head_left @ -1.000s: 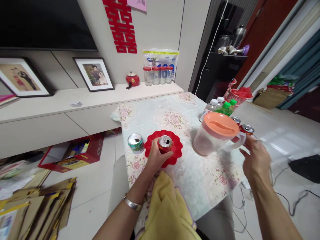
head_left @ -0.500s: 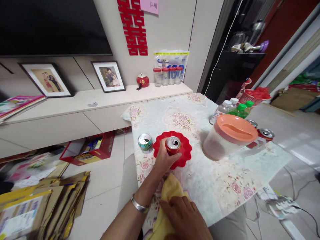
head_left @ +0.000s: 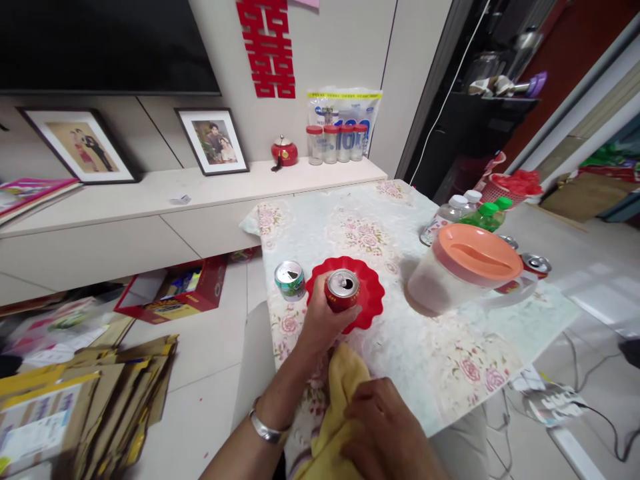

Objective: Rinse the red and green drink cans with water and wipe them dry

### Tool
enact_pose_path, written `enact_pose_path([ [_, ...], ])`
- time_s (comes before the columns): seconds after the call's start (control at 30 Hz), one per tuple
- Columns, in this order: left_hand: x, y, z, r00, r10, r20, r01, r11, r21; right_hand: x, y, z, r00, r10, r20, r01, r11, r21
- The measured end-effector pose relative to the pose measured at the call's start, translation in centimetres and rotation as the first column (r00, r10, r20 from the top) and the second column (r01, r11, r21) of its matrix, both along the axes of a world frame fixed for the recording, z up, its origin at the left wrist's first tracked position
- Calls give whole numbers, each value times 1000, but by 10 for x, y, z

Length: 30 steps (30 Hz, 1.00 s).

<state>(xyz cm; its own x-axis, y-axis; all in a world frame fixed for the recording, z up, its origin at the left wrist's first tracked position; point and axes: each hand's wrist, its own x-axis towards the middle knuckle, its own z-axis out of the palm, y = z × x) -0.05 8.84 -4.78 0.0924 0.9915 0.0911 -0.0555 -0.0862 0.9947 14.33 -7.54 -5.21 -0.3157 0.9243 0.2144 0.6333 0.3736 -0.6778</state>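
Observation:
My left hand (head_left: 323,313) is wrapped round an opened red drink can (head_left: 342,291), held upright over the red scalloped plate (head_left: 373,293). Below it, my right hand (head_left: 383,420) pinches a yellow cloth (head_left: 345,377) that hangs over the near table edge; part of the cloth is hidden under the fingers. Just left of the plate stands an opened green and silver can (head_left: 290,280). Whether the red can's base touches the plate cannot be seen.
To the right stands a clear pitcher with an orange lid (head_left: 477,257). Behind it are several bottles (head_left: 487,217) and another red can (head_left: 535,264). A flowered tablecloth (head_left: 320,227) covers the table. Folded cardboard (head_left: 115,400) lies on the floor at left.
The red can in my left hand has shifted slightly left. My right hand has moved a little right and drawn its fingers together on the cloth. The view has tilted slightly.

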Motion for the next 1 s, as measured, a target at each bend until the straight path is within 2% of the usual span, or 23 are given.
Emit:
enact_pose_path([
  [0.1, -4, 1, 5, 1000, 16, -12, -16, 1000, 0, -16, 4, -21, 975, -219, 45, 223, 970, -98],
  [0.17, -7, 2, 8, 999, 31, -21, -31, 999, -8, -18, 13, -29, 952, -305, 26, 303, 930, -208],
  [0.23, -8, 1, 10, 1000, 26, -16, -26, 999, -21, -13, 23, -30, 960, -279, -29, 263, 929, -260],
  [0.37, -6, -4, 10, 999, -16, 31, 17, 999, -32, 6, 32, -18, 966, -186, -180, 140, 960, -242],
  [0.43, -4, -8, 10, 998, -35, 42, 36, 999, -26, 19, 30, -11, 930, -231, -284, 141, 942, -303],
  [0.5, -2, -14, 11, 998, -48, 47, 49, 999, -12, 31, 27, -1, 862, -352, -366, 211, 904, -372],
  [0.57, 0, -21, 12, 997, -56, 45, 56, 998, -1, 45, 25, 13, 826, -441, -352, 356, 891, -281],
  [0.63, 2, -30, 15, 996, -74, 40, 74, 997, 7, 57, 24, 30, 853, -460, -246, 477, 879, 8],
  [0.7, 4, -41, 18, 994, -101, 37, 101, 995, 24, 69, 23, 50, 891, -440, -108, 452, 848, 277],
  [0.77, 9, -53, 20, 991, -130, 20, 129, 991, 41, 76, 23, 67, 906, -421, 33, 369, 828, 423],
  [0.87, 16, -68, 18, 984, -179, -10, 179, 984, 21, 79, 25, 81, 904, -364, 223, 224, 849, 478],
  [1.0, 24, -79, 4, 975, -220, -41, 220, 975, 4, 75, 34, 84, 883, -229, 409, 25, 894, 448],
])
